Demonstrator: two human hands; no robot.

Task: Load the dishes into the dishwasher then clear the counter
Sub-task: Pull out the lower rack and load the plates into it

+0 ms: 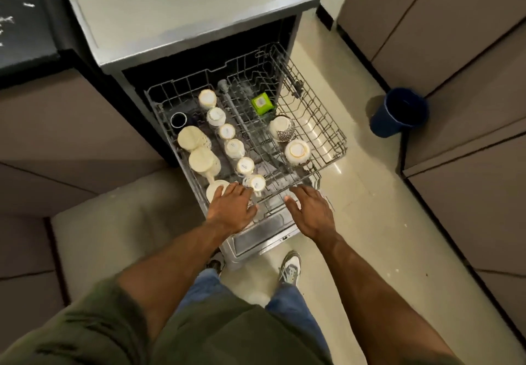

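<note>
Nearest: green sleeve [85, 322], bare forearms reaching forward. Task thing: upper rack [338, 137], pulled out over open door [264, 236], loaded with row of upturned cups [234, 148]. At front-left corner, left hand [230, 208]: fingers [239, 188] straight, spread, lying over front cup [215, 191], gripping nothing. At front rail, right hand [311, 212]: fingers [299, 192] straight, apart, empty; wire contact, cannot tell. Rack slide axis runs straight away from fingertips into dishwasher [185, 23]. Both hands about equally near rail. Likely next: push rack in, evenly, or cups may tip.
</note>
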